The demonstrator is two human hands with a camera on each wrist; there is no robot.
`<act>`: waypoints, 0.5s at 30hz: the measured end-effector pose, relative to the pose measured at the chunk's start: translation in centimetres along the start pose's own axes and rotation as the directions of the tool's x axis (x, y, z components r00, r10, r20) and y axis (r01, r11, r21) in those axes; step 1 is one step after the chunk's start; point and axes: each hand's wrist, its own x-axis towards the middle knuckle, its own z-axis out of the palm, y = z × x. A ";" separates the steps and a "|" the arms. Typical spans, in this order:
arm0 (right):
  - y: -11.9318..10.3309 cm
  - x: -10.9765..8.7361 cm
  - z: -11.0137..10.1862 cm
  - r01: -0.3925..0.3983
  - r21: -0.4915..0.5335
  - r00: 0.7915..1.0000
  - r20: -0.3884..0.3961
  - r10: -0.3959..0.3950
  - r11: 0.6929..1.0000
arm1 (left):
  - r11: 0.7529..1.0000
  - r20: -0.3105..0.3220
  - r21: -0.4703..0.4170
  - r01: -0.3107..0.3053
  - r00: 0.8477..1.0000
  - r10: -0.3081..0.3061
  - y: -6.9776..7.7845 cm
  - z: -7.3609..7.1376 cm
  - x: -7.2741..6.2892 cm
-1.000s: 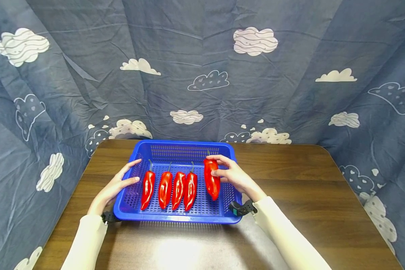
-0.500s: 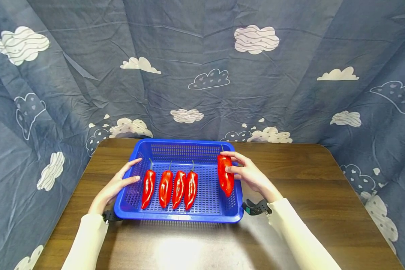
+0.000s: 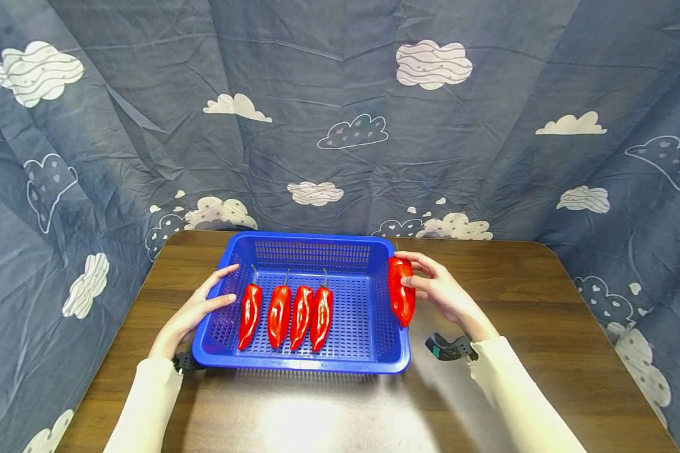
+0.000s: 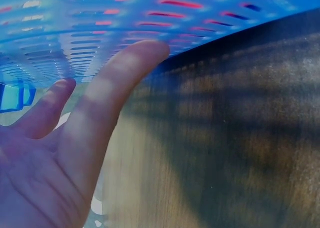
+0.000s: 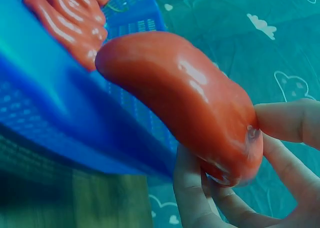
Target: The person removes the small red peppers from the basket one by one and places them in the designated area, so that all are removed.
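Note:
A long red pepper point(image 3: 402, 292) with a green stem is held by my right hand point(image 3: 439, 288), over the right rim of the blue basket point(image 3: 300, 363). In the right wrist view, thumb and fingers pinch this pepper point(image 5: 175, 87) near its stem end, its tip pointing back over the basket. Several more red peppers point(image 3: 279, 316) lie in a row inside the basket, stems toward the far side. At the basket's left side, my left hand point(image 3: 195, 308) rests with thumb and fingers extended over the rim. The left wrist view shows the thumb right at the slotted wall point(image 4: 85, 52).
The basket stands on a brown wooden table point(image 3: 487, 296), which extends to the right. A grey-blue curtain point(image 3: 351, 176) with white clouds hangs behind the table and along both sides. A black strap camera point(image 3: 450, 347) sits on the right wrist.
The right hand has carried the pepper rightward from inside the basket to its right rim. The left hand and the other peppers have stayed in place.

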 end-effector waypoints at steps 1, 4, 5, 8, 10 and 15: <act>0.0 -0.1 -0.2 0.000 0.003 1.000 -0.004 0.001 1.000 | 1.000 0.001 -0.002 0.001 1.000 -0.001 0.0 0.0 0.0; 0.2 -0.4 -0.7 -0.001 0.010 1.000 -0.015 0.001 1.000 | 1.000 -0.001 0.001 0.005 1.000 -0.005 0.1 0.0 0.0; 0.2 -0.5 -0.9 -0.001 0.015 1.000 -0.018 0.002 1.000 | 1.000 -0.002 0.002 0.005 1.000 -0.005 0.1 0.0 0.0; 0.5 -0.7 -1.5 -0.005 0.015 1.000 -0.030 0.006 1.000 | 1.000 -0.005 0.005 0.006 1.000 -0.006 0.1 0.1 0.0; 0.7 -0.8 -1.8 -0.008 0.014 0.999 -0.037 0.008 1.000 | 1.000 -0.007 0.007 0.007 1.000 -0.007 0.1 0.1 0.0; 1.2 -1.0 -2.5 -0.016 0.015 0.998 -0.056 0.017 1.000 | 1.000 -0.003 0.002 0.004 1.000 -0.004 0.1 0.1 0.0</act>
